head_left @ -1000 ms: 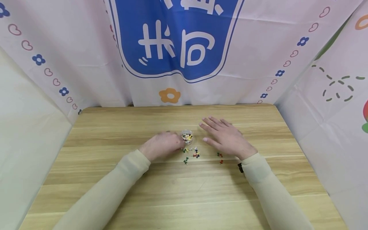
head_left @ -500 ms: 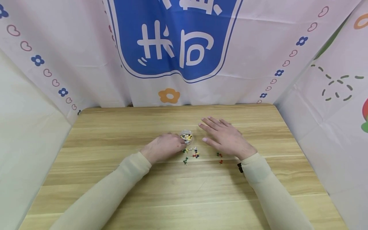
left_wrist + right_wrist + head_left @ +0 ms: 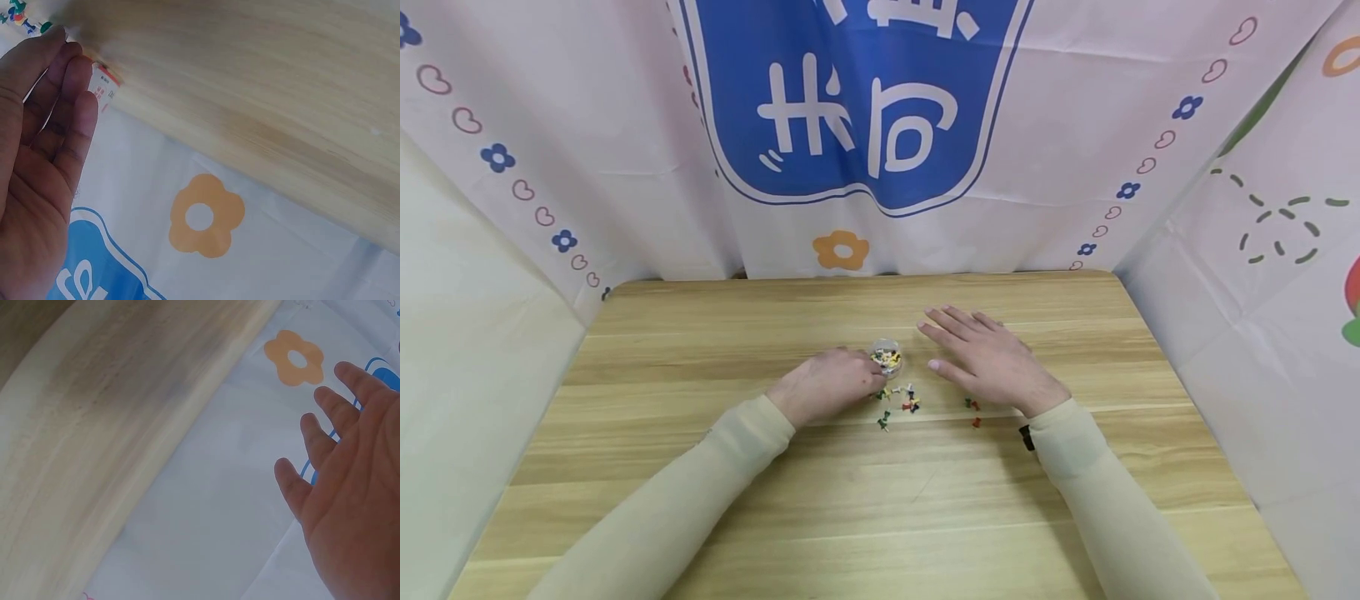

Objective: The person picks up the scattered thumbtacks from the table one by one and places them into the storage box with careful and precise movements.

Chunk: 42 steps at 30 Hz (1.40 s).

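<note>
In the head view my left hand (image 3: 831, 383) is low over the table, its fingertips right at the side of a small clear round tub (image 3: 887, 343). The tub holds many coloured push pins (image 3: 889, 359). In the left wrist view the left hand (image 3: 44, 125) has bent fingers and its thumb tip near the index tip. A green push pin (image 3: 45, 27) shows right at the thumb tip; I cannot tell whether it is pinched. The tub's red-and-white label (image 3: 103, 84) appears beyond the fingers. My right hand (image 3: 985, 358) lies palm down with spread fingers, right of the tub, holding nothing.
Loose push pins (image 3: 912, 405) lie just in front of the tub, with two green ones (image 3: 884, 422) nearer me. A red pin (image 3: 977, 422) and others are by the right wrist. Behind the wooden table (image 3: 865, 517) hangs a white printed curtain (image 3: 1060, 167).
The left hand, blurred a second ago, has shifted slightly right and stopped beside the tub. The right hand and the visible loose pins stay in place.
</note>
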Tool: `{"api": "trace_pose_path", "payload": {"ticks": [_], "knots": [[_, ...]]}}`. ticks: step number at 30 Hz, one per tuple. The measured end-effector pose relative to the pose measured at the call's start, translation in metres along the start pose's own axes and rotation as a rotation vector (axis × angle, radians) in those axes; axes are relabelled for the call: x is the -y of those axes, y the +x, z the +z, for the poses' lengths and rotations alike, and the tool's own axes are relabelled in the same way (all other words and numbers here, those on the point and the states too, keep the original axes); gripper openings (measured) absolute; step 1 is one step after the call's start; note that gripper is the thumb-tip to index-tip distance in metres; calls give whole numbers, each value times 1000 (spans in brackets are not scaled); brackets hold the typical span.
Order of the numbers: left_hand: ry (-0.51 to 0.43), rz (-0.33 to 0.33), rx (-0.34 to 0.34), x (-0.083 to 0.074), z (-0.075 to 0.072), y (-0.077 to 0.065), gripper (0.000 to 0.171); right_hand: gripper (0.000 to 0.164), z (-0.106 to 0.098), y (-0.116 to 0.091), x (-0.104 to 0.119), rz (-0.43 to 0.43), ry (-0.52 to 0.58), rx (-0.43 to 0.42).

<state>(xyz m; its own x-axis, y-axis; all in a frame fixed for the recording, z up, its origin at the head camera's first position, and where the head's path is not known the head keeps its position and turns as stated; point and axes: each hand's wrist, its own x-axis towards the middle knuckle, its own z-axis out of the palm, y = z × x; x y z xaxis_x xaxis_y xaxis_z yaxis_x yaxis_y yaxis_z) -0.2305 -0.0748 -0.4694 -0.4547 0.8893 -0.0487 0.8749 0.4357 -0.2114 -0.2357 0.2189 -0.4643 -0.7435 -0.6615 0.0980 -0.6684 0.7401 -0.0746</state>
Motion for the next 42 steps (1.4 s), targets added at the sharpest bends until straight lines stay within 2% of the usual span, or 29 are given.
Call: {"api": "trace_pose_path", "payload": {"ticks": [5,12,17,23,31,37,42], "knots": [[-51,-32,-4,1,-8,-2,21,70,1,-1,-2,5,-3,6],[-83,-74,18,9,-20,2,25,69,2,-1,-6,38,-9,28],[-150,-111,-32,16,-25,7,18,70,1,-1,-7,48,0,41],[-232,-138,-93,25,-26,16,7,70,2,-1,-9,20,5,12],[-261,-164,-82,30,-23,26,8,71,1,-2,-9,31,3,16],[-268,-176,-89,31,-21,25,4,71,-2,-3,-11,54,-7,49],[-268,-209,-138,31,-22,19,9,63,-7,-4,-11,86,15,90]]}}
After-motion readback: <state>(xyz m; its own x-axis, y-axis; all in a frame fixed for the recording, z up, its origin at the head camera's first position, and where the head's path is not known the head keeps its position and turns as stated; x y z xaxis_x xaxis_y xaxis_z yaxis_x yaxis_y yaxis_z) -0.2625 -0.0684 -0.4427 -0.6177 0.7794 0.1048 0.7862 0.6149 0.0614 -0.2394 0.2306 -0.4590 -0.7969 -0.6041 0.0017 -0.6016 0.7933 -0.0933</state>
